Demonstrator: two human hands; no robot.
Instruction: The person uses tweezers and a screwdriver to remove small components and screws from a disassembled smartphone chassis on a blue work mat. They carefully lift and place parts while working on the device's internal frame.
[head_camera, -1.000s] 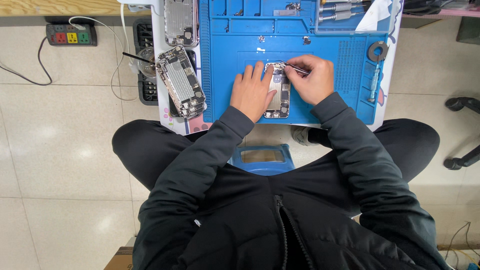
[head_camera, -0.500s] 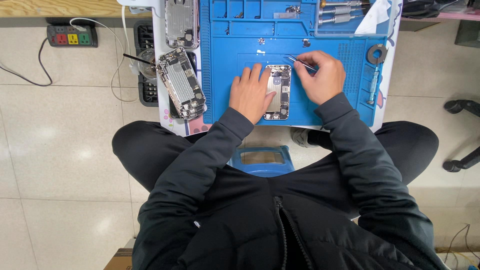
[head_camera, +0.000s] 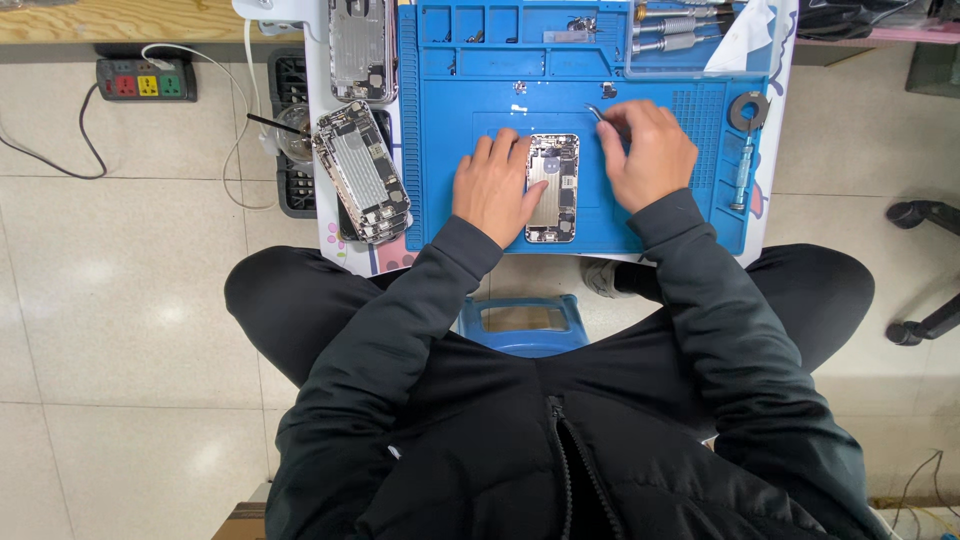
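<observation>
An opened phone body (head_camera: 553, 188) lies flat on the blue work mat (head_camera: 470, 90), its inner parts facing up. My left hand (head_camera: 493, 185) rests on the mat against the phone's left edge, fingers spread and touching it. My right hand (head_camera: 647, 152) is to the right of the phone, fingers closed on thin metal tweezers (head_camera: 596, 113) whose tips point up and left, just above the phone's top right corner and clear of it.
Two more opened phone bodies (head_camera: 360, 170) (head_camera: 357, 45) lie left of the mat. Screwdrivers (head_camera: 668, 28) sit in a tray at the back right, another tool (head_camera: 741, 170) and a tape ring (head_camera: 745, 111) at the right. A power strip (head_camera: 146, 79) is on the floor.
My right hand with the tweezers has lifted off the phone's top edge and moved up and to the right. The left hand stays beside the phone.
</observation>
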